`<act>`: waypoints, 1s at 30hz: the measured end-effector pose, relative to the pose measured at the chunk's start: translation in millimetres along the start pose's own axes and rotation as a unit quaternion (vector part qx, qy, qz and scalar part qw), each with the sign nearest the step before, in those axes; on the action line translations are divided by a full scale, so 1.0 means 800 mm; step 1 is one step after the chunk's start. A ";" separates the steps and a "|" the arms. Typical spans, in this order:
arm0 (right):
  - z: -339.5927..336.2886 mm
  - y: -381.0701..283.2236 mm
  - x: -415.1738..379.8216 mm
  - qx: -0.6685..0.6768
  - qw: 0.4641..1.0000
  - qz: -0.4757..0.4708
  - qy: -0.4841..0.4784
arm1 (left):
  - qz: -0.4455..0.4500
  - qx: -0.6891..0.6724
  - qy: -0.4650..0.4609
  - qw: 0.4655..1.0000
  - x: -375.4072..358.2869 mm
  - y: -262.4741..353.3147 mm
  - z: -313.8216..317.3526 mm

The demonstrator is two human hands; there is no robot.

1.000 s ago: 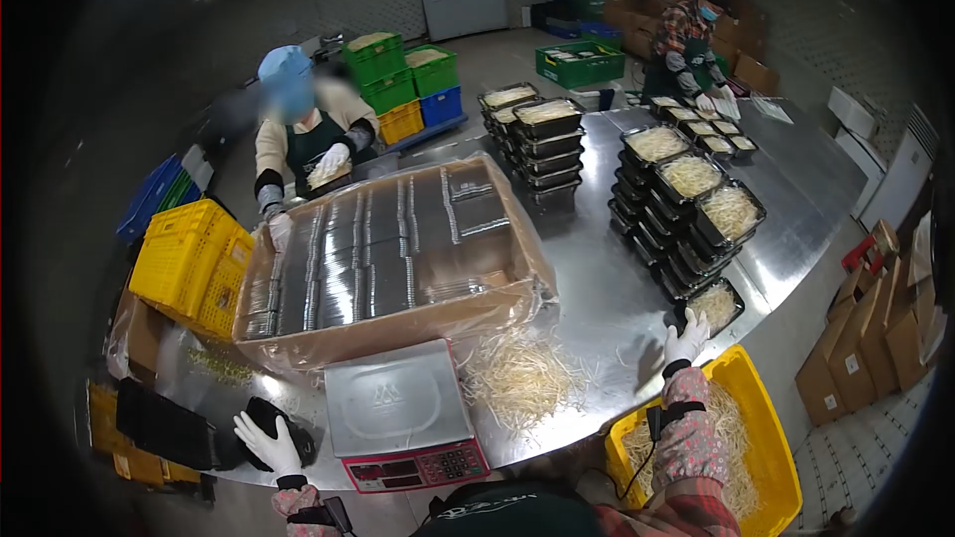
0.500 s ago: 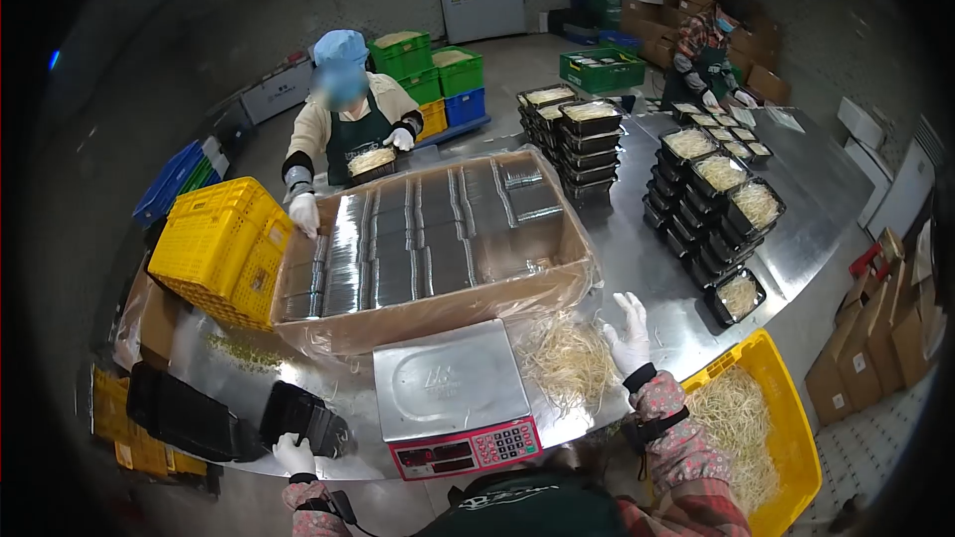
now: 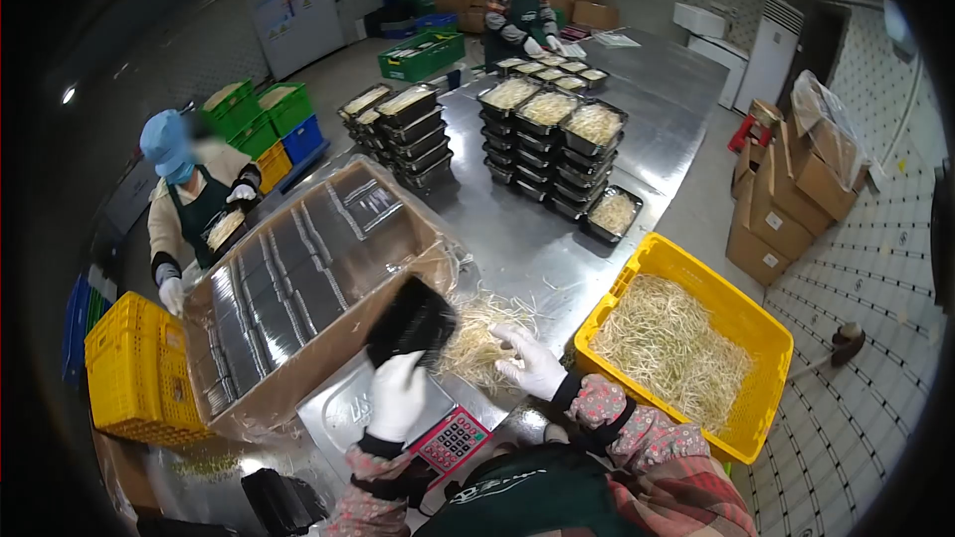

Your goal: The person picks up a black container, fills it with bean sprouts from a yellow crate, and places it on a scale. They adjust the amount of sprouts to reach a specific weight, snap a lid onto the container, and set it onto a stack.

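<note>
Holds a black tray (image 3: 410,320) in the left hand (image 3: 398,393), with the grip pinched on its near edge. Keeps it tilted above the far end of the scale (image 3: 343,408), between the lined cardboard box (image 3: 333,350) and the loose sprouts (image 3: 477,343), blurred and apart from the weighing plate. Reaches with the right hand (image 3: 532,363) to the right side of the loose sprouts, with the grip open, thumb and fingers parted; cannot tell whether touching them. Has the red keypad (image 3: 455,441) just below, between both wrists, and the sprout-filled yellow crate (image 3: 774,343) to the right, beside the worktop (image 3: 676,89).

Faces, farther up the worktop, a stack of filled trays (image 3: 547,111), with a single filled tray (image 3: 614,214) at its near right corner, and another stack (image 3: 408,104) behind the cardboard box. Has rows of nested black trays (image 3: 264,308) inside that box, and a dark container (image 3: 279,502) near the worktop's lower left edge. Shares the worktop with a blue-capped person (image 3: 204,194), seen with one hand at the box and a filled tray close to the apron, and with a masked person (image 3: 522,10) at the far end, bent over small filled trays (image 3: 552,72).
</note>
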State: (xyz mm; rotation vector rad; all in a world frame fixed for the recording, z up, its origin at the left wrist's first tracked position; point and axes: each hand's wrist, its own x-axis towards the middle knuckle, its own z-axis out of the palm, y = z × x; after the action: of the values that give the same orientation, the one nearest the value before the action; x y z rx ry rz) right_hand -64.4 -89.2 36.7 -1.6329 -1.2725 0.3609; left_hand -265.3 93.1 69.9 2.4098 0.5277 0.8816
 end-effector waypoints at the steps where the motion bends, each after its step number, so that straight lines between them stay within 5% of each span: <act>1: -0.015 -0.002 -0.014 -0.027 0.997 0.059 -0.045 | 0.046 -0.004 -0.069 0.997 0.019 0.025 0.030; 6: -0.119 0.024 -0.114 -0.025 0.988 0.149 0.022 | 0.187 0.102 -0.190 0.958 0.065 0.013 0.180; 9: -0.209 0.033 -0.186 -0.050 0.959 0.219 0.171 | 0.169 0.154 -0.201 0.952 0.079 -0.051 0.259; 12: -0.301 0.076 -0.280 -0.041 0.913 0.272 0.303 | 0.148 0.252 -0.236 0.927 0.093 -0.023 0.259; 15: -0.384 0.122 -0.357 -0.127 0.856 0.351 0.358 | 0.148 0.062 -0.176 0.971 0.100 0.070 0.250; 17: -0.420 0.173 -0.382 -0.230 0.847 0.353 0.324 | 0.009 -0.158 -0.228 0.961 0.073 0.134 0.269; 19: -0.437 0.213 -0.363 -0.257 0.850 0.379 0.261 | -0.209 -0.392 -0.315 0.839 0.030 0.176 0.318; 23: -0.432 0.326 -0.291 -0.228 0.877 0.410 0.105 | -0.485 -0.411 -0.292 0.715 0.011 0.248 0.399; 26: -0.416 0.393 -0.249 -0.243 0.871 0.423 0.053 | -0.543 -0.447 -0.245 0.668 0.011 0.258 0.449; 30: -0.404 0.406 -0.231 -0.267 0.846 0.457 0.057 | -0.556 -0.410 -0.207 0.693 0.010 0.278 0.479</act>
State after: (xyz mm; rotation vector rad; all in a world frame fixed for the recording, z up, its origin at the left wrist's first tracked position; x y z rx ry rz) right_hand 277.1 -398.9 -141.9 -2.6583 -0.4128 0.4883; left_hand 39.8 -206.2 -47.5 1.0197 0.9624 -0.0479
